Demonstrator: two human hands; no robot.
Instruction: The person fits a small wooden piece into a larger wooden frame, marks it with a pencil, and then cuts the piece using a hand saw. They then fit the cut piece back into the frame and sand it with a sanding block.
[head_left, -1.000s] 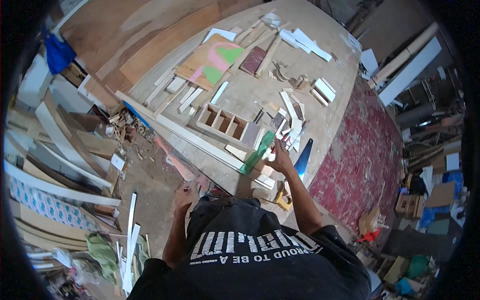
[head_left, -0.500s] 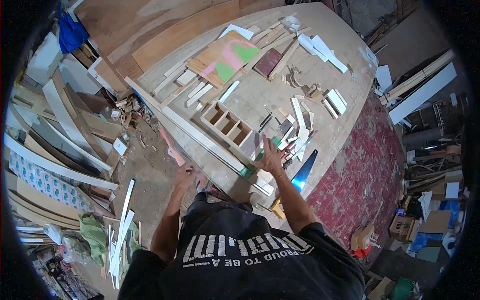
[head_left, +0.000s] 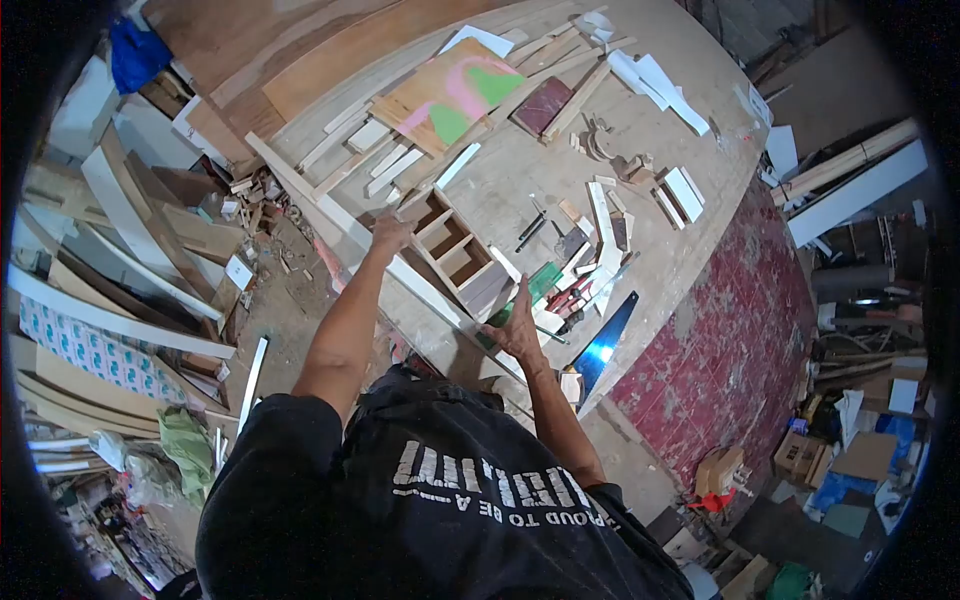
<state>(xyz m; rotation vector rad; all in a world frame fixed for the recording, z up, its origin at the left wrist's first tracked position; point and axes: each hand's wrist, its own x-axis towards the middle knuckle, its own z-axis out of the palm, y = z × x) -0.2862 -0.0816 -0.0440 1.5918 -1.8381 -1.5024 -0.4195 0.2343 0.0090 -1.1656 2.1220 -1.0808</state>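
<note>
A narrow wooden box point(head_left: 468, 262) with several open compartments lies at a slant on the workbench. My left hand point(head_left: 391, 234) is at its far left corner, fingers curled against the side. At the near end, my right hand point(head_left: 514, 328) spans the box's width, thumb on one side and fingers on the other. The fingertips of both hands are partly hidden. Just right of my right hand lie a green piece point(head_left: 544, 281) and small red-handled tools point(head_left: 565, 303). A handsaw point(head_left: 606, 348) with a shiny blue-looking blade rests near the bench edge.
A long pale strip point(head_left: 425, 290) runs along the bench's left edge. Farther back lie a pink-and-green painted board point(head_left: 462, 95), a dark red block point(head_left: 543, 106) and wood offcuts. Curved panels point(head_left: 120, 300) lean at the left. A worn red surface point(head_left: 710, 340) is at the right.
My left hand has moved up and forward from beside the bench to the box's far corner. My right hand has shifted left and slightly toward me, onto the box's near end.
</note>
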